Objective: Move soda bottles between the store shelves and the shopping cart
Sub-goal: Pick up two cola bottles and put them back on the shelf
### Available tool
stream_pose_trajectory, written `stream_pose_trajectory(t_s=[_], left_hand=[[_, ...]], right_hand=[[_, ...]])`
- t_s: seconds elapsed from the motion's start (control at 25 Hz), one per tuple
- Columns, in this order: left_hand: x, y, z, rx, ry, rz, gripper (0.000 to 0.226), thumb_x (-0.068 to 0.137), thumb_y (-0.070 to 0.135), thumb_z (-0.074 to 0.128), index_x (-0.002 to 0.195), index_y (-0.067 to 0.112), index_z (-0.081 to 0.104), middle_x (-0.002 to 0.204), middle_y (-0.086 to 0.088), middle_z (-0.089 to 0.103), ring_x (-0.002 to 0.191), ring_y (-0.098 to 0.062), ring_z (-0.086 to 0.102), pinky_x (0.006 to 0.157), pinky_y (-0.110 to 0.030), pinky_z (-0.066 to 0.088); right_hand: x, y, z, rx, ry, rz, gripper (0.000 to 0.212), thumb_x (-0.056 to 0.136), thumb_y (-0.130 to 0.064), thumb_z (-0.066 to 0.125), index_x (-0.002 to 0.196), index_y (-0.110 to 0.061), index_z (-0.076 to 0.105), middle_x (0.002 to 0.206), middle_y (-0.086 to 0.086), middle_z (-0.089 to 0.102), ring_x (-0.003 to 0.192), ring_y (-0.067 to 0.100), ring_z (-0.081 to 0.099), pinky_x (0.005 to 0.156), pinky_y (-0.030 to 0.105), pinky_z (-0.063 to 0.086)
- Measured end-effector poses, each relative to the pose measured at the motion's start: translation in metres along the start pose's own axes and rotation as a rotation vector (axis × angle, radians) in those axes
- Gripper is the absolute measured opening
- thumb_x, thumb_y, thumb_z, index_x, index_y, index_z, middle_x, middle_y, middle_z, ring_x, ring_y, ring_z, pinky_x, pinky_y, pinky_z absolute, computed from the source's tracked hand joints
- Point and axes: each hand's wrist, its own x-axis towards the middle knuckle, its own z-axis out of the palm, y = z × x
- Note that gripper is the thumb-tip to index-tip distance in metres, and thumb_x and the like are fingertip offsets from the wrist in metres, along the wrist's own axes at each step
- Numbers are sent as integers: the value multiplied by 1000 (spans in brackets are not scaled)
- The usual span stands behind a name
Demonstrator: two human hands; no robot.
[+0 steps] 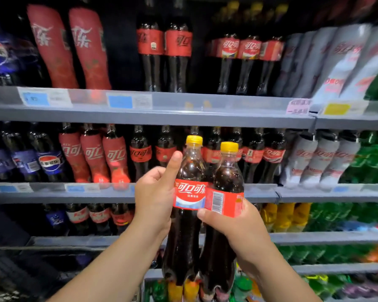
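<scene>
Two cola bottles are held up side by side, near the camera, in front of the shelves, and they touch each other at the labels. The left hand grips the left bottle at its red label, with the thumb pointing up along the shoulder. The right hand grips the right bottle just under its label from the right side, with the thumb across the front. Each bottle has one yellow cap, so there are two caps, and both bottles are roughly upright and full of dark drink. Far behind, the upper shelf carries two tall red bottles at the left, then two cola bottles, then three more to the right. The next shelf down has three small red bottles left of the hands and three white bottles at the right. The green bottles at the far right are too blurred to count.
</scene>
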Motion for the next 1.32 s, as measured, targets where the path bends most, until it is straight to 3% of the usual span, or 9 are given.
stream_pose_trajectory(t_s=[0.12,0.24,0.32,0.4,0.56,0.68,0.84,1.08,1.32], left_hand=[[3,0,41,82,11,102,74,62,69,75,76,-1,59,67,-13,58,56,-17,60,49,-22,50],[6,0,68,96,-106,149,52,70,60,77,76,8,74,74,-10,72,64,-18,69,57,-24,57],[5,1,84,69,-292,163,37,80,49,78,105,21,78,100,-10,78,90,-22,75,81,-30,61],[10,2,92,145,-497,225,47,89,37,72,135,30,63,127,-4,71,119,-18,66,101,-24,50],[28,12,104,213,-728,296,72,91,10,70,152,34,39,144,-2,59,135,-20,53,106,-19,41],[33,18,119,209,-655,369,81,86,10,77,153,32,39,143,-2,59,134,-24,55,106,-27,45],[40,35,141,231,-543,550,88,78,22,84,152,37,39,142,9,60,129,-15,59,104,-24,46],[67,74,169,216,-413,835,82,74,29,84,145,37,44,133,0,63,115,-17,68,96,-28,53],[100,104,177,186,-364,1069,49,80,27,80,110,37,43,107,10,64,93,-19,71,88,-29,54]], right_hand=[[20,-10,-37,34,-1,-12,52,51,-34,92,99,-22,75,97,0,80,90,16,77,72,23,58],[38,-20,-62,68,23,-72,54,50,-35,91,100,-21,75,98,2,80,91,18,77,73,24,59],[52,-29,-77,89,42,-125,51,52,-33,90,100,-21,76,97,4,80,90,20,77,72,25,59],[63,-41,-89,69,52,-173,48,55,-30,90,99,-20,76,95,4,80,89,21,77,73,26,59],[81,-70,-109,65,59,-253,48,63,-24,90,107,-18,73,98,1,80,92,17,77,75,26,59],[92,-92,-125,21,29,-331,58,64,-23,86,118,-20,63,105,-1,78,99,15,75,83,28,58],[105,-115,-143,-34,-39,-329,71,59,-14,65,127,-27,48,100,-3,73,96,12,66,85,28,46],[110,-151,-164,-191,-34,-523,72,83,-11,81,137,-38,41,116,-20,71,107,-1,67,91,25,53],[135,-189,-184,-244,165,-797,61,74,-9,88,103,-35,42,100,-6,73,86,8,73,77,24,59]])
